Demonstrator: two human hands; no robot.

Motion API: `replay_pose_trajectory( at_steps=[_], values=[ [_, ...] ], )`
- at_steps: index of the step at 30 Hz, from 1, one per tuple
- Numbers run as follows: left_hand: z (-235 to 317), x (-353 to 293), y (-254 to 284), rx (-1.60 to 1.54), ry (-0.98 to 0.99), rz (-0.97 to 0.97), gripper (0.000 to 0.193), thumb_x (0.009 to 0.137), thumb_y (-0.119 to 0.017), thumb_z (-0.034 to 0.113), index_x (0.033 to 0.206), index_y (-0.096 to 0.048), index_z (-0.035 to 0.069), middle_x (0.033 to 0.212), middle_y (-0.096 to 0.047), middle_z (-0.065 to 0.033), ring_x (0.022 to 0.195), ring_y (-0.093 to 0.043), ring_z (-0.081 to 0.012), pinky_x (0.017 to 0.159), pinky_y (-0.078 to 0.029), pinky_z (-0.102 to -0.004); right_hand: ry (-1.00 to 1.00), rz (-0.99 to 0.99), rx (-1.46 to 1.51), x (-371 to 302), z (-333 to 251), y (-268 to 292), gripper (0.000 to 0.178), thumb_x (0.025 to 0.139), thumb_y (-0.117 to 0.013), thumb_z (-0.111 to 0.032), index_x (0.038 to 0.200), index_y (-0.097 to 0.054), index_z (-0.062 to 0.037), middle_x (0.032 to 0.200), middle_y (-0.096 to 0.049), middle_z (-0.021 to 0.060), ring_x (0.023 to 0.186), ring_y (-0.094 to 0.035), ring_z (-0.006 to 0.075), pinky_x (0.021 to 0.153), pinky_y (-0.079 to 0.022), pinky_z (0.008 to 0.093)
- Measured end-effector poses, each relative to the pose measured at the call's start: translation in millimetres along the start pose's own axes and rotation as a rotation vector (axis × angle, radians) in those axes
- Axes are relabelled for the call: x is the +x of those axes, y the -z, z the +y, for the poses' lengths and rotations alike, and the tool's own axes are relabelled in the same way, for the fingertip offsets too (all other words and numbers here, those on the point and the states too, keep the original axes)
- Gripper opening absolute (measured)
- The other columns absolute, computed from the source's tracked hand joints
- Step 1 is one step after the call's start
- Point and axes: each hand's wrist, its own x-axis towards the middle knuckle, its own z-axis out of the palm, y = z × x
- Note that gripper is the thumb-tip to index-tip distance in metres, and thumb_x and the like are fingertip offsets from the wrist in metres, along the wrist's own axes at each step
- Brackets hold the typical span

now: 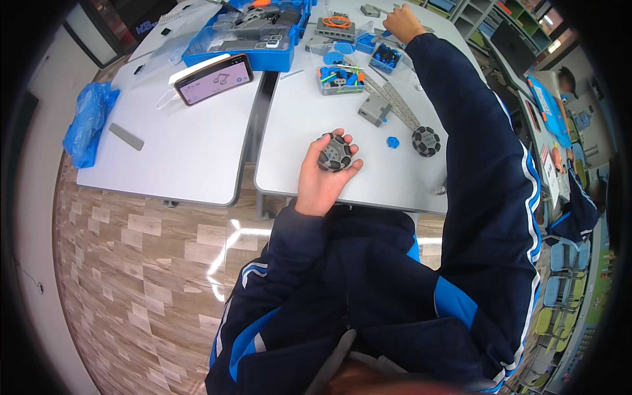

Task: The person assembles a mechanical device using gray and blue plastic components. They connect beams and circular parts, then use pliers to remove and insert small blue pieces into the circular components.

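In my left hand [316, 181] I hold a grey omni wheel [335, 153] with black rollers, fingers and thumb curled around its rim. It is above the near edge of the right-hand table. My right hand [403, 25] reaches to the far side of that table, its fingers bent together; what they hold, if anything, is too small to tell. Near it lie a clear box of dark pegs [386, 59] and small blue parts [365, 43]. A second omni wheel [426, 141] rests on the table beside a small blue connector [393, 142] and a grey motor block [374, 109].
A phone [215, 79] leans upright on the left table, before a blue bin [283, 60] of parts. A grey perforated plate [126, 137] and a blue plastic bag [89, 125] are farther left. Long perforated beams [397, 102] lie behind the second wheel, near a box of colourful parts [341, 79].
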Motion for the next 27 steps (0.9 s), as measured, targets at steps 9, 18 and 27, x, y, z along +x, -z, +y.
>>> replay_pose_trajectory(
  at_steps=[9,18,27],
  values=[
    [-1,-1,-1,0.008,-0.012,0.006,0.031,0.097,-0.057,0.024,0.119,-0.057,0.002,0.109,-0.058,-0.0112,0.1,-0.053,-0.0241,0.082,-0.043,-0.0399,-0.05,-0.006,0.061,-11,4,2,0.016,0.086,-0.061,-0.025,0.079,-0.075,-0.0212,0.081,-0.072,-0.0017,0.091,-0.066,0.0195,0.086,-0.045,0.047],
    [-1,0,0,0.012,-0.016,-0.015,0.032,0.096,-0.057,0.025,0.119,-0.057,0.002,0.108,-0.058,-0.011,0.1,-0.053,-0.0242,0.082,-0.044,-0.04,-0.106,-0.003,0.071,-14,5,-5,0.014,0.085,-0.062,-0.025,0.08,-0.074,-0.0193,0.08,-0.071,0.0009,0.091,-0.066,0.0217,0.086,-0.045,0.0493],
    [0,-1,-1,0.046,0.003,-0.03,0.051,0.103,-0.045,0.05,0.114,-0.06,0.003,0.107,-0.063,-0.012,0.104,-0.061,-0.0298,0.084,-0.05,-0.043,-0.12,0.168,0.579,-98,43,144,0.02,0.076,-0.068,-0.022,0.079,-0.065,-0.0014,0.072,-0.065,0.0207,0.073,-0.066,0.0392,0.065,-0.05,0.0494]
  ],
)
